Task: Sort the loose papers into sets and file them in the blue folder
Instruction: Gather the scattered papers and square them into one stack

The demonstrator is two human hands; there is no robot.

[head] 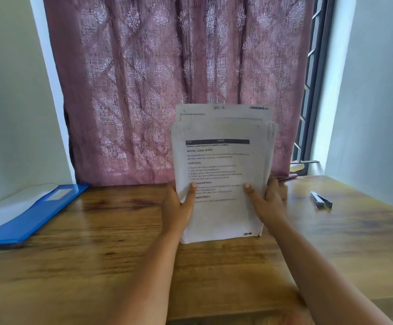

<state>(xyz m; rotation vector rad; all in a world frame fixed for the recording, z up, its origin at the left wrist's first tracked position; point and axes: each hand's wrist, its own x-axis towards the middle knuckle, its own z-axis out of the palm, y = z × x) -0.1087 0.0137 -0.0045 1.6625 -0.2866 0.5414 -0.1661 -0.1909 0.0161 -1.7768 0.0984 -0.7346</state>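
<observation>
- While both hands gripped it, the paper stack (223, 165) stood upright on its bottom edge on the table (97, 266), printed side toward the camera.
- The left hand (179, 207) held the stack's left edge, thumb laid across the front page and fingers hidden behind the sheets.
- The right hand (265, 200) held the right edge the same way, thumb on the front, fingers curled round the back.
- The sheets were not squared up: one page stuck up above the others at the top, and several edges fanned out at the upper right.
- The front page carried a dark header bar and bold headings; the smaller print was too blurred to read.
- The folder (29, 214), blue, lay open on the table well to the left of the stack, with a pale sheet or inner flap showing on it.
- A stapler (321, 200) lay on the table to the right, apart from the hands.
- A pink patterned curtain (167, 78) hung behind the table, with a barred window (312, 90) beside it on the right.
</observation>
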